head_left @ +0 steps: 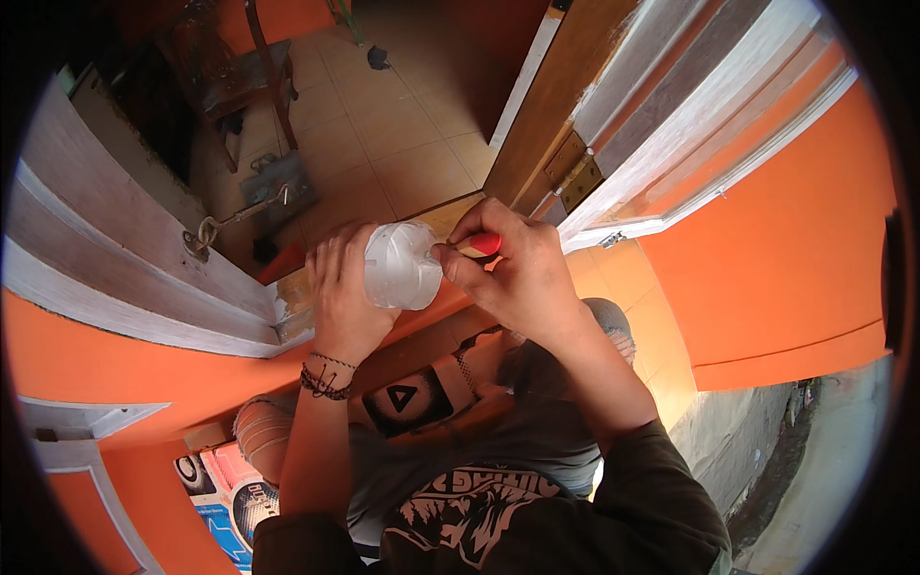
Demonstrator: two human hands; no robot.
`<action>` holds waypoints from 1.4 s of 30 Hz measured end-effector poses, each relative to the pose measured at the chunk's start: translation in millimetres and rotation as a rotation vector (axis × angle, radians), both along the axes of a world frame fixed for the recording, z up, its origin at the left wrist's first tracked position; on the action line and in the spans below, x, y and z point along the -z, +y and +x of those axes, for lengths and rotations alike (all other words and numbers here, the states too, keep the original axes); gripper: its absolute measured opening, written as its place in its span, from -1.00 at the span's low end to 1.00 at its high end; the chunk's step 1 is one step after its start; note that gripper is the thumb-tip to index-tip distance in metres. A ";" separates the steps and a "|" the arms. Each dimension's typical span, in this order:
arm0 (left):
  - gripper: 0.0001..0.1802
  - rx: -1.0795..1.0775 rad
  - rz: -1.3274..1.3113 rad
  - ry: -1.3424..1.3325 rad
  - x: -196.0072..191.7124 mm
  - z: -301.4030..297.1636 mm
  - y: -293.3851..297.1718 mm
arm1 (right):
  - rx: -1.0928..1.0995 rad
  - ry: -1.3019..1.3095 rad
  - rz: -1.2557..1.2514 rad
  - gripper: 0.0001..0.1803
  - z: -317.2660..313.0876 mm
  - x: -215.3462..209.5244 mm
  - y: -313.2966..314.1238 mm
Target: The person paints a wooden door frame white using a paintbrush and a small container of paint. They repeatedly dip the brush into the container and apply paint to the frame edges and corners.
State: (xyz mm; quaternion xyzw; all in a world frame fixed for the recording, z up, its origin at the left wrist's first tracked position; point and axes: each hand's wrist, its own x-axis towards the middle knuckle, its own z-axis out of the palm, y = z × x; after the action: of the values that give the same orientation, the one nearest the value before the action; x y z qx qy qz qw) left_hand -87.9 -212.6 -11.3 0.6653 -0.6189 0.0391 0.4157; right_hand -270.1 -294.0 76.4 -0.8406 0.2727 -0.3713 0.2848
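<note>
Left hand [340, 287] is cupping a translucent plastic vessel [401, 268], right hand [522, 273] is pinching a red-ended stick [486, 245] at its right side, contact unclear; overpressing is risking buckling or slipping.

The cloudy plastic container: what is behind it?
Part of the wooden sill shows beyond the plastic container, toward the right hand; whatever lies directly behind is covered.

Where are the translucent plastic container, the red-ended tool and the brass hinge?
Translucent plastic container [401, 268], head view: middle of its visible surface.
Red-ended tool [484, 245], head view: its red end.
Brass hinge [574, 172], head view: its middle.
</note>
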 end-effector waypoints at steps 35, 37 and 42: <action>-0.02 -0.008 0.002 0.422 3.9 -11.2 -2.7 | 0.574 -0.430 -0.910 -0.92 -62.4 -147.6 -61.3; -0.02 -0.021 0.016 0.414 2.7 -12.0 -2.9 | 0.576 -0.516 -0.982 -0.91 -63.6 -156.5 -61.6; -0.02 -0.019 0.008 0.407 6.7 -13.1 -6.6 | 0.611 -0.508 -0.950 -0.88 -54.1 -208.1 -74.7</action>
State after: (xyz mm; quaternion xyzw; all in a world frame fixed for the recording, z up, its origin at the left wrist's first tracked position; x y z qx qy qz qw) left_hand -101.0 -219.2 -18.1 0.6669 -0.5158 -0.0947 0.5293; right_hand -324.2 -368.7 284.6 -0.6447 0.2298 -0.7055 -0.1840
